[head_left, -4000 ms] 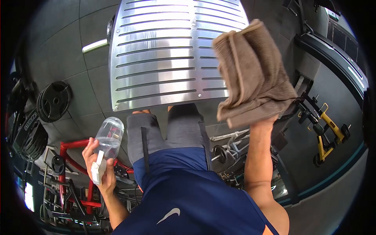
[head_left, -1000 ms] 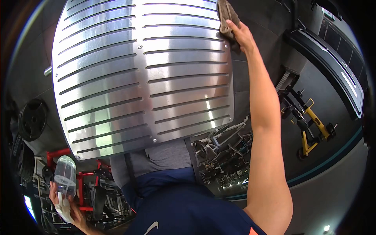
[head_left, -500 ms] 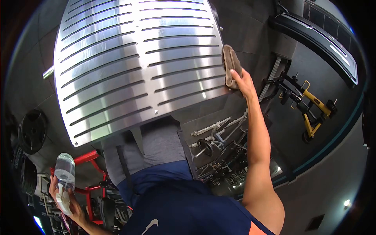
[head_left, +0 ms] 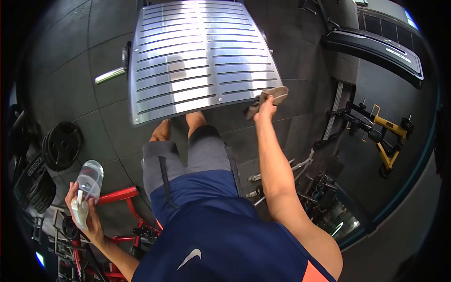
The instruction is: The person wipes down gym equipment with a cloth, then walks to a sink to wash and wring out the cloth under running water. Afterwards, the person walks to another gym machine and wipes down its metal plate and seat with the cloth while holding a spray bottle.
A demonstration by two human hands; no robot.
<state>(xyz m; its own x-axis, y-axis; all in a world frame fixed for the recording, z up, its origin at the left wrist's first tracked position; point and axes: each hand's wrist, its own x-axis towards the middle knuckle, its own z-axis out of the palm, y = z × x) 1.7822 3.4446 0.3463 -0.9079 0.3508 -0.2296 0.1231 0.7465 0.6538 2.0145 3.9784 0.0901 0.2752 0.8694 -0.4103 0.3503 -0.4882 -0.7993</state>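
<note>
While the right hand [head_left: 264,107] is gripping a cloth [head_left: 268,97] at the plate's [head_left: 197,51] near corner, seemingly touching it, the left hand [head_left: 83,214] is clutching a bottle [head_left: 89,177] far behind.

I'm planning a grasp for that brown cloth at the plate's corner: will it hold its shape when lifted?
Probably not. The brown cloth droops in folds from the right hand, so it looks floppy. It seems light, pinched in one hand. Its ribbed weave likely resists slipping.

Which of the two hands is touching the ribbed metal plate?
The right hand: its brown cloth meets the metal plate at the lower right corner. The left hand holds a spray bottle well apart from it.
</note>
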